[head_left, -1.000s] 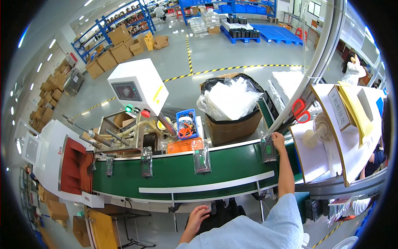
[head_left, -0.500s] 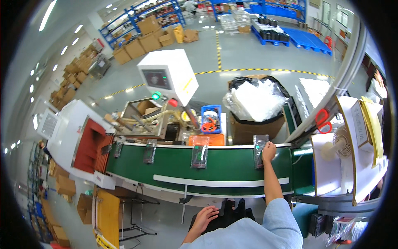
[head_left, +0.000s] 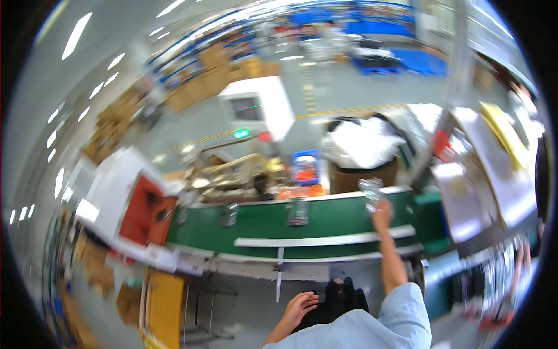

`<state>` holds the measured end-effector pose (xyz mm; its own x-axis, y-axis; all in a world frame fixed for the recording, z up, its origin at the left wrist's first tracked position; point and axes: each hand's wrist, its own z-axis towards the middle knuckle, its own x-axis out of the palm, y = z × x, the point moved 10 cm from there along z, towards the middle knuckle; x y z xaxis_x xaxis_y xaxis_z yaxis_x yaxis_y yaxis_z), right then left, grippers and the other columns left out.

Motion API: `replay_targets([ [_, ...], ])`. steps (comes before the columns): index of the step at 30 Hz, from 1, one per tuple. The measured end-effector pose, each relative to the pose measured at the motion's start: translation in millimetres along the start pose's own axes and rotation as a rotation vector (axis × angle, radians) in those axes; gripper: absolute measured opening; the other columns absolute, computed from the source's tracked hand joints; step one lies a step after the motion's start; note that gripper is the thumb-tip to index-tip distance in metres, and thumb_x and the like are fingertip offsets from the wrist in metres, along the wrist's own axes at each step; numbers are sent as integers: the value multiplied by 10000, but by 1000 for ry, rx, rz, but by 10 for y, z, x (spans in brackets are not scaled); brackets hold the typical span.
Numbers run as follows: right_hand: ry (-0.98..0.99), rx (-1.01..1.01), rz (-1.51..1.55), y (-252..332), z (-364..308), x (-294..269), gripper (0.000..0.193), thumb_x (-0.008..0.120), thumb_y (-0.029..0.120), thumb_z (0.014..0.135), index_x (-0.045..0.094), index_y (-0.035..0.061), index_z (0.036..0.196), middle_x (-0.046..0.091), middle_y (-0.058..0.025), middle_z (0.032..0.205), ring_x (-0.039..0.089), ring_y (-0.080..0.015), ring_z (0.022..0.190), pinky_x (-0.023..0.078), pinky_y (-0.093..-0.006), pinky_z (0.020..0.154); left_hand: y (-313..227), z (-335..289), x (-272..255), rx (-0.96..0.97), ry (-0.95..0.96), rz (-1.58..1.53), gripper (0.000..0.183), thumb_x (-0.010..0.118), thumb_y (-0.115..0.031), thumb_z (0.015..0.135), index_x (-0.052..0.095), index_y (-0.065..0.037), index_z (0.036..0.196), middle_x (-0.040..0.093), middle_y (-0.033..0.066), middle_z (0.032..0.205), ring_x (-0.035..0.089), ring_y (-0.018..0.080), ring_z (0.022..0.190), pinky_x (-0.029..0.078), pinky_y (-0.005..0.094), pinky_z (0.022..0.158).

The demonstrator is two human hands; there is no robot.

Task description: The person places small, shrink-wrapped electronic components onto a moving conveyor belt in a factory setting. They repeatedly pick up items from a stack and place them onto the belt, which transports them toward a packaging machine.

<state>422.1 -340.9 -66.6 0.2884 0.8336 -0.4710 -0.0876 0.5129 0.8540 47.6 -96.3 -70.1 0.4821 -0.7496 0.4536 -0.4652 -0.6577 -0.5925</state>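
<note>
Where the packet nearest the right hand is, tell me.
In the head view, the packet is right of centre, at the right hand, over the far edge of the green belt, near the brown box.

Bright, cool-white light from overhead: ceiling tubes blow out to white streaks at upper left and bounce off the gray floor, white display housing and plastic sheeting run close to clipping, area under the green belt sits dimmer. Heavy motion blur, back shelving smeared, clear package and right hand soft, left hand somewhat crisper. Fisheye bends straight edges toward the rim, corners drop to black.
</note>
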Motion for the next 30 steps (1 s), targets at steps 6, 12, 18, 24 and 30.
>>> replay_targets([
  [6,-129,63,295,325,-2081,-1153,172,549,134,850,577,-1,952,573,-62,824,509,-117,740,436,-264,665,864,-59,193,-279,250,195,262,466,-171,894,513,0,1087,589,171,1045,577,254,965,472,381,840],
  [12,-22,697,255,-1509,-3979,-2237,292,605,209,832,603,6,1042,641,-65,876,596,-112,759,487,-258,653,1436,-81,1212,-465,603,566,285,515,-147,873,487,-24,1128,571,125,1076,561,222,993,459,353,844],
  [18,-504,900,317,-2479,-3938,-3929,558,638,403,756,482,-7,1101,558,-75,981,509,-164,871,408,-284,705,1874,367,2413,-320,750,849,460,603,-216,820,441,-54,1219,480,80,1208,444,172,1144,363,342,929],
  [24,-755,817,590,-2924,-3283,-4770,779,661,473,691,347,40,1257,451,-145,1220,434,-281,1088,363,-420,853,3198,1011,4264,-230,880,1149,909,708,-349,704,190,-22,1376,240,131,1403,171,233,1326,138,384,1060],
  [30,-622,894,922,-3854,-3118,-4395,832,655,446,725,300,-20,1315,405,-154,1293,382,-261,1184,335,-365,961,4416,1531,5315,-389,908,1343,826,703,-372,691,304,-45,1335,406,140,1311,390,247,1207,305,356,990],
])
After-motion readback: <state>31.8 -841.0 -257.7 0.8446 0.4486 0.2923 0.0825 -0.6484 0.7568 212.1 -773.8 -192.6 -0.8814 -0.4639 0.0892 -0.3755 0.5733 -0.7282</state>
